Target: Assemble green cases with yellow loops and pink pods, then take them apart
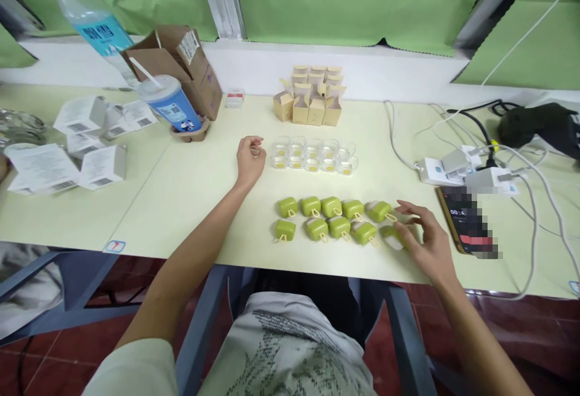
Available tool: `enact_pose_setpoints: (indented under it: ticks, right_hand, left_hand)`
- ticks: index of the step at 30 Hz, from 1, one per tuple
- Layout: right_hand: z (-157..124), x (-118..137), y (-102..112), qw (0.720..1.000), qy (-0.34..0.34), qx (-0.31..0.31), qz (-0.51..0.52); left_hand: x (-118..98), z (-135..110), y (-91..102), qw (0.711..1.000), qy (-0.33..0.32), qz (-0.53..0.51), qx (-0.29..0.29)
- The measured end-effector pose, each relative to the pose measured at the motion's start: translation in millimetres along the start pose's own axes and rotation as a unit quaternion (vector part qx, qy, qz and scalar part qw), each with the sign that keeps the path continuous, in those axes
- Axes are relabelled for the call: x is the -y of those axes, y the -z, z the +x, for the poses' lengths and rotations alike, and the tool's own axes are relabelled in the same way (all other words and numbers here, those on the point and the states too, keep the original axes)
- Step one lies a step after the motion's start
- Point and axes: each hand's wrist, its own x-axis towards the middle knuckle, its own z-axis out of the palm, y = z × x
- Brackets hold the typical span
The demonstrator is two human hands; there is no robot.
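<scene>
Two rows of several small green cases (330,218) with loops lie on the pale table (190,191) in front of me. My right hand (423,242) rests at the right end of the rows, its fingers spread over the last green case (390,236) and touching it. My left hand (250,157) lies farther back on the table, fingers curled into a loose fist with nothing visible in it. Just right of that hand stand several clear plastic cases (315,156) in two rows. Behind them sits a cluster of small tan cardboard boxes (312,97).
A phone (466,221) lies right of my right hand, with chargers and white cables (457,169) beyond it. At the left are a blue-lidded cup (174,106), a tilted water bottle (93,22), an open brown carton (185,58) and white labelled boxes (67,154).
</scene>
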Motion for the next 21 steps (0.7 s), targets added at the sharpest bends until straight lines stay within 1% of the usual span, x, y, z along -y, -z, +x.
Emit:
enact_pose_setpoints:
  ticks: [1, 2, 4, 5, 7, 10, 12, 14, 15, 16, 18, 21]
  right_hand:
    - [-8, -6, 4, 1.0, 0.014, 0.01, -0.018]
    - [-16, -10, 10, 0.999, 0.017, 0.037, -0.023]
    - [-27, -14, 20, 0.995, 0.002, 0.097, -0.018]
    - [-31, -13, 25, 0.993, -0.005, 0.118, -0.019]
    - [-34, -11, 30, 0.991, -0.001, 0.127, -0.042]
    - [-34, -7, 26, 0.993, 0.012, 0.089, -0.081]
    - [-32, -5, 17, 0.995, -0.013, 0.051, -0.084]
    - [-30, -3, 3, 0.995, -0.05, 0.007, -0.085]
    - [-28, -1, -5, 0.994, -0.056, -0.015, -0.092]
    - [-26, 0, -13, 0.993, -0.05, -0.036, -0.104]
    - [-24, 3, -28, 0.989, -0.01, -0.061, -0.132]
    - [-27, 7, -42, 0.983, 0.045, -0.059, -0.165]
  left_hand:
    - [1, 0, -0.3, 1.0, 0.0, 0.001, -0.001]
    - [1, 0, -0.5, 1.0, 0.001, 0.003, -0.001]
    - [1, 1, -1.1, 1.0, 0.003, 0.004, -0.001]
    - [1, 1, -1.3, 1.0, 0.004, 0.004, 0.0]
    - [1, 1, -1.6, 1.0, 0.005, 0.003, 0.002]
    - [0, 1, -1.5, 1.0, 0.007, -0.002, 0.001]
    - [0, 1, -1.0, 1.0, 0.009, -0.008, 0.001]
    - [1, 1, -0.4, 1.0, 0.011, -0.015, 0.003]
    - [2, 1, -0.1, 1.0, 0.012, -0.02, 0.004]
    - [4, 2, 0.0, 1.0, 0.013, -0.025, 0.006]
    - [7, 2, -0.5, 0.999, 0.014, -0.041, 0.012]
    - [12, 3, -3.5, 0.996, 0.019, -0.079, 0.031]
